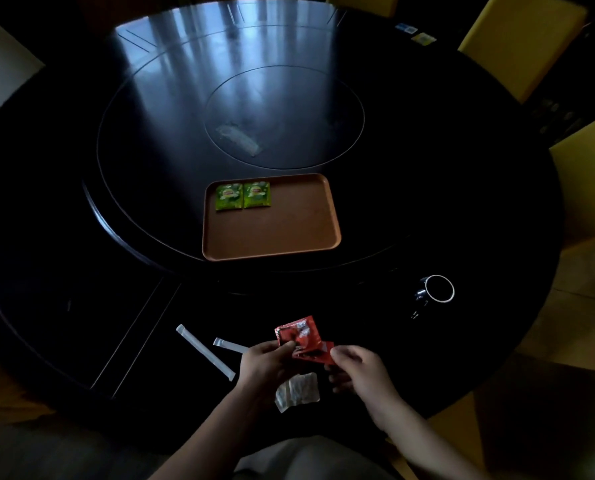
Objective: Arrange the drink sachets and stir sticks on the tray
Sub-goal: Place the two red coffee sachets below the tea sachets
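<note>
The main risk is judged to lie in the red sachets [301, 337], which are pinched only at their edges above the bench [462, 202]: they overlap and look slick, so 1 could slide out and drop when they are separated or carried forward. How many are held cannot be told for certain; at least 2 are seen. A long reach to the tray [272, 251] is needed, and the 2 green sachets [243, 196], laid side by side and touching in its far-left corner, could be knocked askew if the red ones are set down carelessly beside them. The mug [436, 289], well to the right of the hands, could be brushed by a wide swing of the right arm. The left hand [265, 362] is held palm-down with thumb and fingers closed on the lower left edge of the red sachets. The right hand [358, 372] is curled, its fingertips gripping their right edge. Both forearms are angled inward from the near edge of the bench. A white sachet [298, 391] lies on the bench just below the hands, and 2 wrapped sticks [204, 351] lie to the left, not yet on the tray.
</note>
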Demonstrator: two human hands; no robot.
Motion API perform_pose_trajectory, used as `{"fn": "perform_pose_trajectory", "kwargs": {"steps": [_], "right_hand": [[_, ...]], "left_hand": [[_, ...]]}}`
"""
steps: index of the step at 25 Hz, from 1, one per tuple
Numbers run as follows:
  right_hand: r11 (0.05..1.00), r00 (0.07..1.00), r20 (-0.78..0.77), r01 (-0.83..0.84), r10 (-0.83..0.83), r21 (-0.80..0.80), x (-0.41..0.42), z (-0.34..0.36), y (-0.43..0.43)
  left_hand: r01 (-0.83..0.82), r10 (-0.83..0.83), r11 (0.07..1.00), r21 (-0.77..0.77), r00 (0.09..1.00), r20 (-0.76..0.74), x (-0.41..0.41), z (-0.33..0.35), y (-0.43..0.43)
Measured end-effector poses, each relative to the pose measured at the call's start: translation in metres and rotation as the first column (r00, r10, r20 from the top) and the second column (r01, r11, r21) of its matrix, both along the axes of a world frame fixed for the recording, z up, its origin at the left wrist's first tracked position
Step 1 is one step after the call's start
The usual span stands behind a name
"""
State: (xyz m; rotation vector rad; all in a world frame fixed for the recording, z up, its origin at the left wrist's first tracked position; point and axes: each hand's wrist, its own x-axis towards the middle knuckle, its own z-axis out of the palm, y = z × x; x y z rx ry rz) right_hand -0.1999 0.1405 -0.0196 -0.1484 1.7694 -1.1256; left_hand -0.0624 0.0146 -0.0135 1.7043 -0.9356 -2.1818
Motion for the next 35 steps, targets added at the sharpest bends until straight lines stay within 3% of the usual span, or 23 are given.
{"fn": "perform_pose_trajectory", "kwargs": {"steps": [2,3,9,12,17,19,22,25,27,28,30,31,33,35], "right_hand": [[0.994,0.984,0.157,0.09,-0.079,-0.064,0.002,0.012,-0.007],[0.99,0.982,0.161,0.114,-0.099,-0.087,0.003,0.015,-0.011],[0.987,0.99,-0.084,0.103,-0.114,-0.127,-0.012,0.035,-0.034],[0.981,0.987,-0.058,0.138,-0.147,-0.134,-0.019,0.045,-0.049],[0.987,0.992,0.061,0.113,-0.107,-0.112,-0.032,0.055,-0.098],[0.991,0.998,-0.023,0.06,-0.064,-0.12,-0.041,0.064,-0.127],[0.994,0.979,-0.206,-0.013,-0.009,-0.104,-0.059,0.07,-0.171],[0.994,0.884,-0.461,-0.103,0.074,-0.039,-0.078,0.061,-0.208],[0.985,0.704,-0.695,-0.169,0.146,0.035,-0.091,0.06,-0.224],[0.981,0.58,-0.799,-0.183,0.162,0.066,-0.097,0.062,-0.23],[0.973,0.38,-0.915,-0.227,0.134,0.048,-0.107,0.061,-0.237],[0.962,0.343,-0.93,-0.271,0.132,0.037,-0.109,0.058,-0.238],[0.919,0.367,-0.904,-0.388,0.22,0.067,-0.107,0.042,-0.234],[0.878,0.385,-0.869,-0.466,0.31,0.107,-0.103,0.026,-0.227]], "left_hand": [[0.013,-0.013,1.0,-0.013,0.999,-0.029,0.002,0.005,0.001],[0.012,-0.013,0.999,-0.033,0.999,-0.039,0.004,0.008,0.001],[-0.072,0.065,0.981,-0.18,0.997,-0.042,0.031,0.031,-0.026],[-0.123,0.158,0.904,-0.41,0.986,0.052,0.04,0.046,-0.045],[-0.007,0.191,0.742,-0.67,0.961,0.201,0.036,0.056,-0.103],[0.1,0.178,0.611,-0.786,0.949,0.259,0.028,0.059,-0.134],[0.4,0.146,0.223,-0.889,0.888,0.436,0.01,0.061,-0.174],[0.686,0.136,-0.098,-0.721,0.727,0.673,-0.009,0.053,-0.206],[0.784,0.146,-0.203,-0.586,0.616,0.774,-0.021,0.043,-0.219],[0.811,0.133,-0.222,-0.542,0.575,0.807,-0.024,0.036,-0.222],[0.845,0.052,-0.17,-0.507,0.522,0.852,-0.028,0.023,-0.223],[0.847,-0.002,-0.118,-0.519,0.523,0.853,-0.026,0.017,-0.221],[0.803,-0.083,-0.041,-0.594,0.59,0.803,-0.018,0.009,-0.216],[0.74,-0.125,-0.02,-0.672,0.665,0.736,-0.009,0.006,-0.216]]}}
